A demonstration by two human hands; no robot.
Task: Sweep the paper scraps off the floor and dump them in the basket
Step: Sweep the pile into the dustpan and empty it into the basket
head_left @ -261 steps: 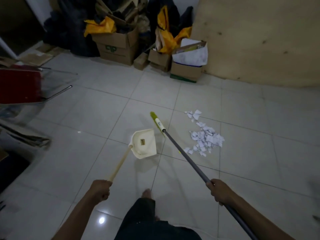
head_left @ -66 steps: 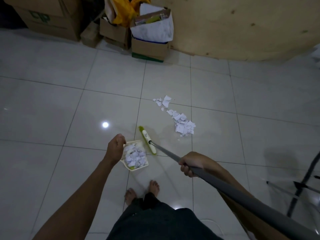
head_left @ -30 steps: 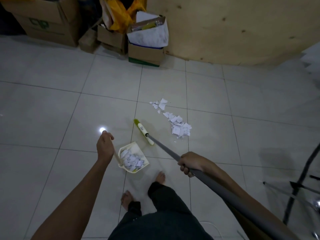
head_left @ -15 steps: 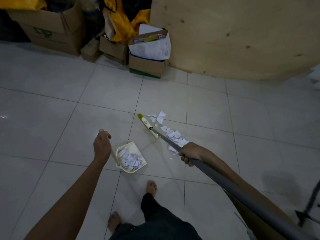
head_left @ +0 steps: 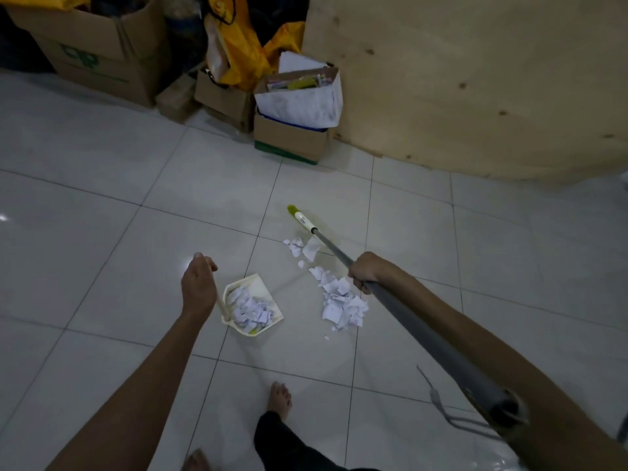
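Note:
My left hand [head_left: 198, 287] grips the wooden handle of a cream dustpan [head_left: 253, 302], which sits on the white tiles and holds a heap of paper scraps. A grey broom pole [head_left: 428, 338] is gripped by my right hand [head_left: 368, 271]. Its green and white head [head_left: 300, 218] rests on the floor beyond a trail of loose white paper scraps [head_left: 339, 302]. Those scraps lie just right of the dustpan. No basket is clearly in view.
Cardboard boxes [head_left: 292, 130] with papers and yellow bags stand against the back. A plywood board [head_left: 475, 79] leans at the back right. My bare foot [head_left: 279, 399] stands on the tiles below the dustpan. A thin metal stand [head_left: 441, 409] shows at lower right.
I have stepped forward, so the scraps are nearer. The broom head has moved past the far end of the scrap trail. The dustpan has stayed in my left hand's grip, filled with scraps.

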